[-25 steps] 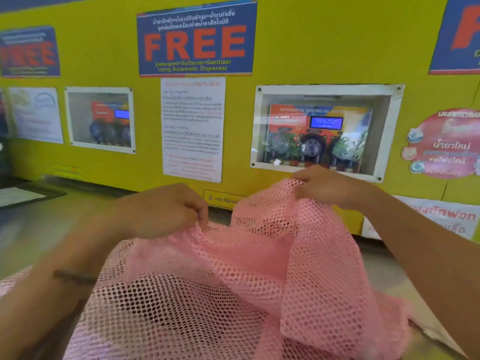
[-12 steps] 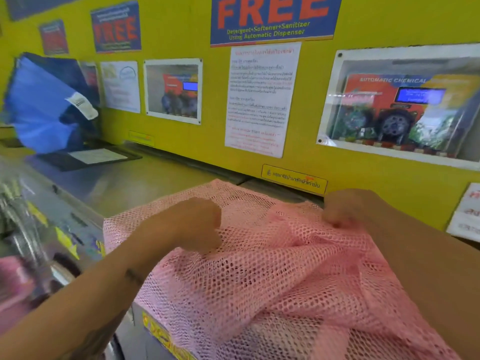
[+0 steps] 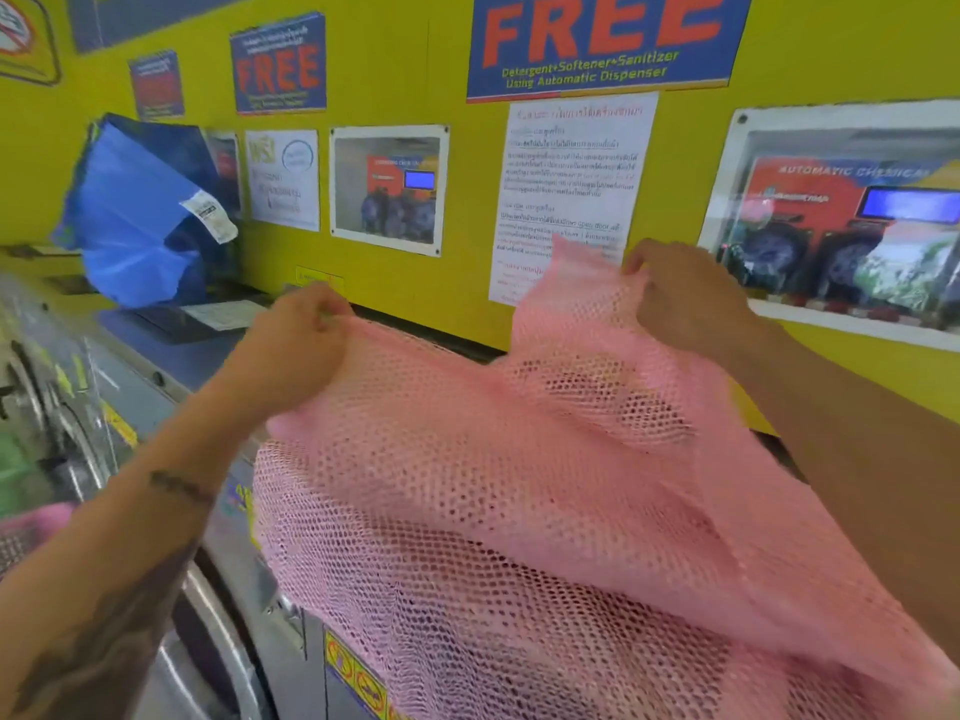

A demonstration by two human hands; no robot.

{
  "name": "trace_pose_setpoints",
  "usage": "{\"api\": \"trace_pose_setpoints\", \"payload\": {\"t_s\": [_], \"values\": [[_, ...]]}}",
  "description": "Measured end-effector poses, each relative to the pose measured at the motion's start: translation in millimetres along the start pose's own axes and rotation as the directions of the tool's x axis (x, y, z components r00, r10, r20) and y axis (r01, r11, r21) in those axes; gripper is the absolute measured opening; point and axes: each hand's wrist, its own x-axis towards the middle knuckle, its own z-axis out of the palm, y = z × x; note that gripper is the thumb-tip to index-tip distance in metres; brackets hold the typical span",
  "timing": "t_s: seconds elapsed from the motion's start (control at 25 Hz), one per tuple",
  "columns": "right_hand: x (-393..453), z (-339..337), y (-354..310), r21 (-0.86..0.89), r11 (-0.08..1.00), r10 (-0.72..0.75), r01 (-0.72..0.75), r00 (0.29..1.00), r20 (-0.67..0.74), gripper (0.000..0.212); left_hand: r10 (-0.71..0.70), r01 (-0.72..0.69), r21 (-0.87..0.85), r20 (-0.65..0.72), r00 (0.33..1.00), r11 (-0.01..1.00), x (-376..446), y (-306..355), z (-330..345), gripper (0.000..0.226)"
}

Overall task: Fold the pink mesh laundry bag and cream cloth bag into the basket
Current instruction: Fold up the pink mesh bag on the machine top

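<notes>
Both hands, left hand (image 3: 298, 335) and right hand (image 3: 680, 293), pinch the mesh bag (image 3: 493, 485) spread out, folding barely begun; cloth bag and basket unseen.

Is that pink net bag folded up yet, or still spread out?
Spread out. Left hand and right hand each pinch its top edge, and the mesh bag drapes down over the machine front, rumpled, not neatly folded.

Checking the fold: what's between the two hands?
In the head view, only the pink mesh bag's top edge spans from left hand to right hand.
</notes>
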Motion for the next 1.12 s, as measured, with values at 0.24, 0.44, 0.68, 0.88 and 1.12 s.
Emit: {"api": "trace_pose_setpoints", "payload": {"t_s": [0.24, 0.44, 0.68, 0.88, 1.12], "values": [[-5.9, 34.0, -9.1, 0.03, 0.989, 0.121, -0.147, 0.896, 0.427, 0.04, 0.094, -0.144, 0.423, 0.137, 0.986, 0.895, -8.2, -27.6, 13.5, 0.014], [-25.9, 38.4, -12.4, 0.085, 0.971, 0.117, -0.223, 0.756, 0.644, 0.056, 0.059, -0.226, 0.133, 0.732, 0.679, 0.965, -59.6, 14.7, 39.3, 0.046], [-35.5, 30.9, 9.8, 0.135, 0.978, 0.072, -0.16, 0.862, 0.502, 0.057, 0.139, -0.329, 0.135, 0.714, 0.686, 0.935, -44.1, 16.0, 50.0, 0.019], [-24.1, -37.7, 44.3, 0.33, 0.897, 0.22, -0.293, 0.945, 0.241, 0.035, 0.273, -0.361, 0.168, 0.397, 0.876, 0.917, 16.4, 26.3, 28.2, 0.026], [-75.9, -95.2, 85.0, -0.205, 0.881, 0.414, -0.427, 0.485, 0.77, 0.053, 0.267, -0.333, 0.383, 0.215, 0.939, 0.862, 56.5, -0.5, 39.5, 0.024]]}}
